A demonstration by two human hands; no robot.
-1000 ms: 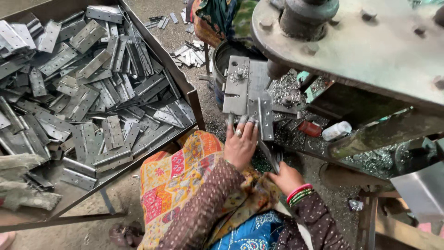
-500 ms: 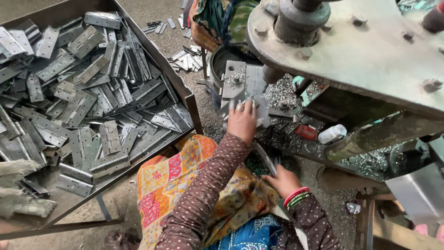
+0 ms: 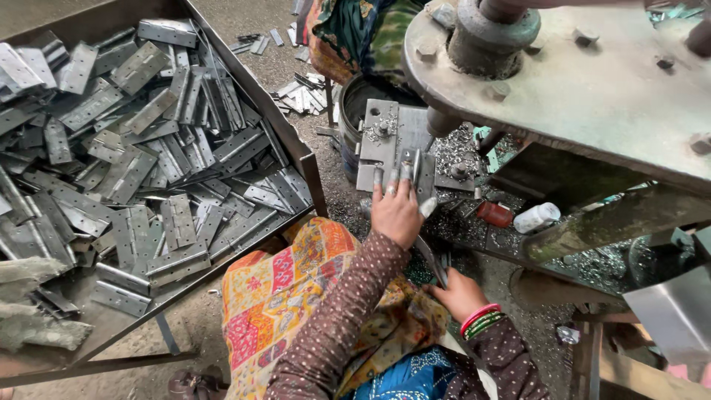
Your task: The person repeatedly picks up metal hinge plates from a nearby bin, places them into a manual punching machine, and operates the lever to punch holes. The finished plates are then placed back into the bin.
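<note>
- Hinge plate (image 3: pixel 415 174) lies on the press bed (image 3: pixel 381 141), just under the ram (image 3: pixel 442 122); it is the piece being worked.
- Left hand (image 3: pixel 396 211) rests flat on that plate, fingers spread and pressing it down, not gripping.
- Right hand (image 3: pixel 461 294) sits nearer the body than the bed, curled round a few thin metal strips (image 3: pixel 431 259); bangles on its wrist.
- Step, as I judge it: seating a blank on the bed for punching, spare blanks held ready.
- Next move calls for the fingers to be off the plate and out from under the ram, with the plate kept square on the bed.
- Metal chips (image 3: pixel 463 159) litter the far right of the bed.
- Small red and white bottles (image 3: pixel 518 216) lie right of the bed.
- Tray (image 3: pixel 311 167) left of the bed, heaped with grey hinges (image 3: pixel 141 163).
- Another person's patterned clothing (image 3: pixel 355 37) beyond the bed.
</note>
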